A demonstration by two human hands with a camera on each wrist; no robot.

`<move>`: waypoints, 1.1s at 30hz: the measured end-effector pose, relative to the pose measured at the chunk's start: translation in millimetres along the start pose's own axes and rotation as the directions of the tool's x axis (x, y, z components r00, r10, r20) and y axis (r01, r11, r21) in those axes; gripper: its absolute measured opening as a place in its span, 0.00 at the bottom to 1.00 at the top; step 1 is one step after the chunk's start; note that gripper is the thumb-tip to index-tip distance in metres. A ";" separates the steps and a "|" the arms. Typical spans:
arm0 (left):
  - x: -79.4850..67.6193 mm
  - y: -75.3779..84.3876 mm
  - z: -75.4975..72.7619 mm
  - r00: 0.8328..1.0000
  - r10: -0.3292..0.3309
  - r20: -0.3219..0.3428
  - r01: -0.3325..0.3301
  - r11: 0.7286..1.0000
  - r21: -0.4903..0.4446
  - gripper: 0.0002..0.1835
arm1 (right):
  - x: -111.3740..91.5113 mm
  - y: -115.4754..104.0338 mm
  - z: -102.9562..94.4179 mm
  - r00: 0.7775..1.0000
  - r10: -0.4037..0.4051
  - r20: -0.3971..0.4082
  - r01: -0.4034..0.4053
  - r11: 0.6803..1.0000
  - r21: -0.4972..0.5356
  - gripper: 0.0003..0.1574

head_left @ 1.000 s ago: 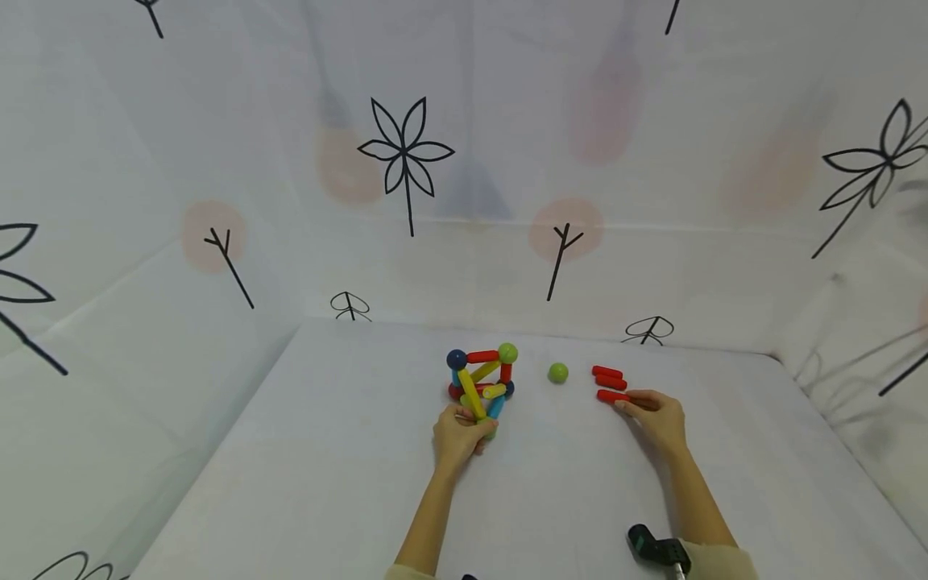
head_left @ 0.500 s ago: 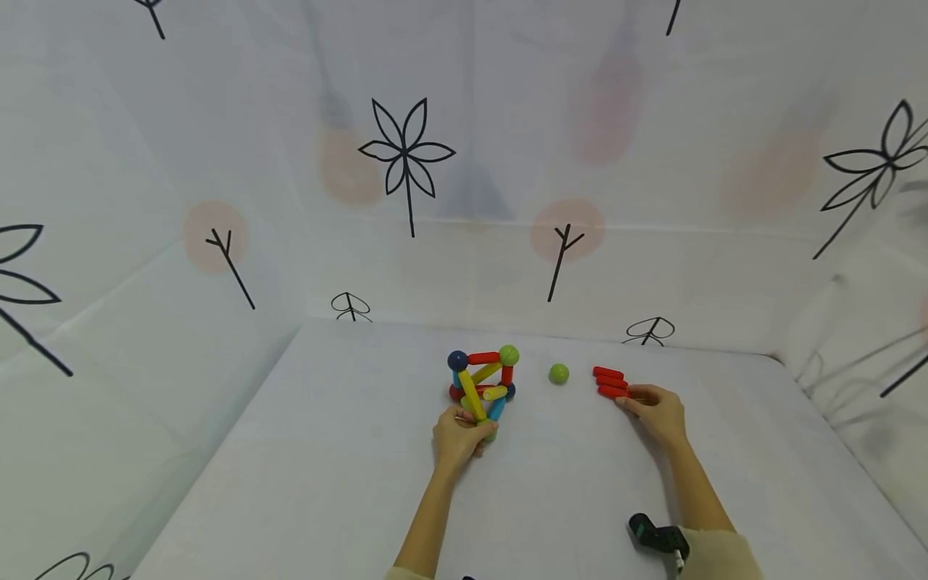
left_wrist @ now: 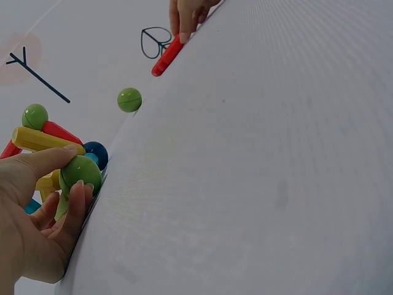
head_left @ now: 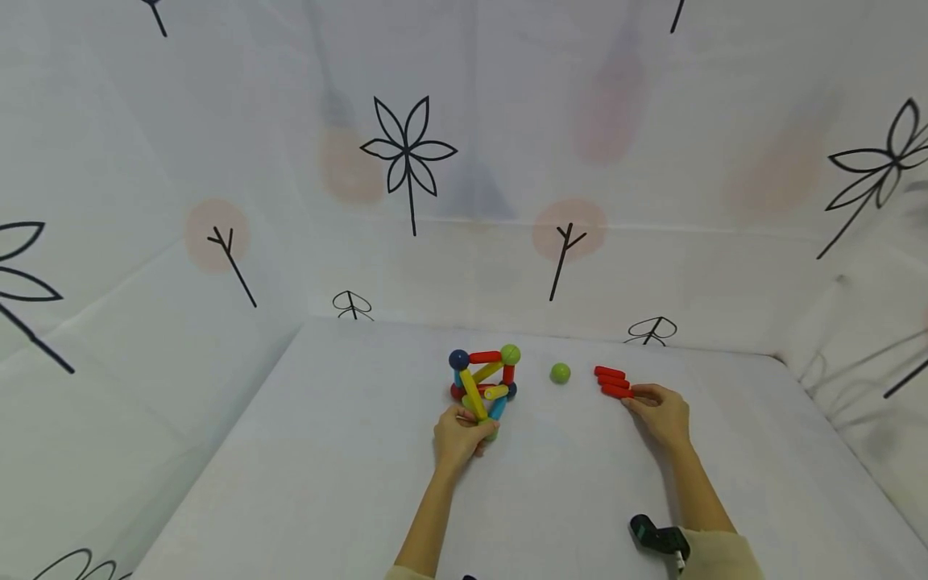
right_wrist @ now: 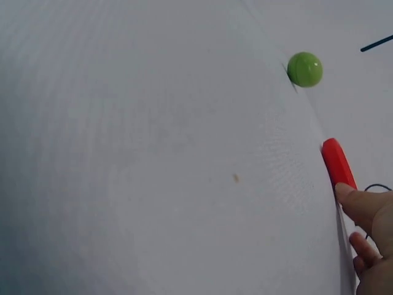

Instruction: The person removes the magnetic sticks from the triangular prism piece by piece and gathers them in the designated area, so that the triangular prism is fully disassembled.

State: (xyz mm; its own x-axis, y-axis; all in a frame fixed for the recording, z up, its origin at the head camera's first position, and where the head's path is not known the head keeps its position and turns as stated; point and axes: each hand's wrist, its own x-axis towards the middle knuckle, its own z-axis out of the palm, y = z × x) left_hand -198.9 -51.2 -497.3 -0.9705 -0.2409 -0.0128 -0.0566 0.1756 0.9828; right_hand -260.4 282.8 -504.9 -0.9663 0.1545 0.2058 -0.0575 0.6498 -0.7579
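Observation:
Near the middle of the table stands a frame of magnetic building sticks and balls, with a yellow stick (head_left: 473, 395) slanting down its front. My left hand (head_left: 457, 439) pinches the green ball (left_wrist: 80, 174) at its near corner between thumb and fingers. To the right, three red sticks lie side by side. The nearest red stick (head_left: 616, 392) has its right end between the thumb and fingers of my right hand (head_left: 663, 415); in the right wrist view the thumb lies on that red stick (right_wrist: 339, 165). Behind it are the middle stick (head_left: 613, 382) and the far stick (head_left: 610, 372).
A loose green ball (head_left: 560, 373) sits between the frame and the red sticks. White cloth with printed flowers hangs behind the white table (head_left: 326, 451). A dark device (head_left: 658, 535) is attached near the right sleeve (head_left: 721, 554).
My right hand has pushed the nearest red stick back against the other two, closing the gap between them. My left hand keeps its grip on the frame's near ball.

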 end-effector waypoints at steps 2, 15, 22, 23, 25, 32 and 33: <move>0.2 0.7 0.1 1.000 -0.003 0.001 0.003 1.000 -0.003 0.19 | 0.3 1.4 -0.2 1.000 0.010 -0.007 -0.010 1.000 0.013 0.22; 0.6 0.9 -0.1 1.000 0.010 0.005 -0.010 1.000 0.010 0.19 | 0.0 1.1 4.8 0.997 0.065 -0.038 -0.063 0.997 0.040 0.27; -1.8 -0.4 -1.9 0.999 0.020 0.032 -0.021 0.999 0.028 0.20 | -2.9 -1.7 6.4 0.993 0.111 -0.030 -0.110 0.993 0.043 0.32; -2.2 -0.3 -2.2 0.999 0.016 0.038 -0.017 0.999 0.032 0.19 | -3.9 -3.4 6.4 0.992 0.123 -0.030 -0.122 0.991 0.052 0.33; -3.2 -0.1 -3.2 0.998 0.010 0.056 -0.012 0.999 0.039 0.20 | -6.7 -8.3 6.7 0.988 0.146 -0.041 -0.143 0.988 0.060 0.34; -6.4 1.8 -9.4 0.989 -0.005 0.146 -0.015 0.991 0.132 0.20 | -16.9 -40.7 17.1 0.983 0.098 -0.156 -0.069 0.981 0.184 0.31; -6.9 2.7 -10.5 0.987 -0.008 0.162 -0.017 0.988 0.154 0.20 | -18.1 -45.9 19.2 0.985 0.072 -0.154 -0.039 0.977 0.209 0.31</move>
State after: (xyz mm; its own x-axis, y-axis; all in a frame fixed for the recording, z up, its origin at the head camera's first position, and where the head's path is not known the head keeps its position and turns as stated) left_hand -189.9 -59.1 -492.6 -0.9952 -0.0841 -0.0503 -0.0750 0.3242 0.9430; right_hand -245.2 235.9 -485.7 -0.9177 0.3138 0.2434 -0.0711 0.4732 -0.8781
